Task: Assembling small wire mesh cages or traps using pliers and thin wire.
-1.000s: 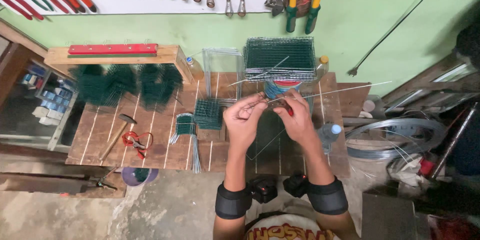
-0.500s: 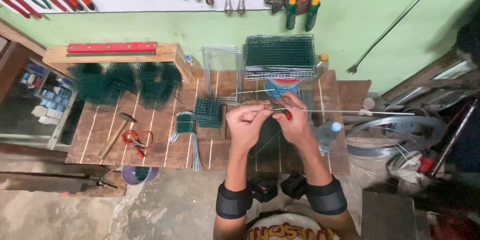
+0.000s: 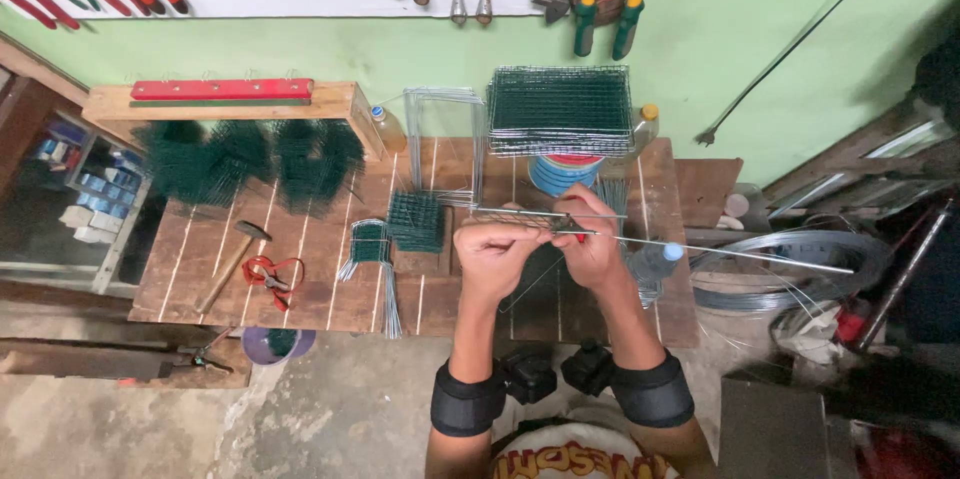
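Both hands meet over the middle of the wooden table (image 3: 300, 289), closed around a long thin wire rod (image 3: 720, 251) that runs out toward three o'clock past the table's edge. The left hand (image 3: 497, 257) clenches the rod's near end in a fist; the right hand (image 3: 590, 249) pinches it just beside, and something small and red shows at its fingers (image 3: 575, 230), too small to identify. To work the rod well, keep the two grips close together and the free length level, so it does not whip into the water bottle (image 3: 655, 269) at four o'clock or the mesh panels (image 3: 560, 109) stacked at twelve.
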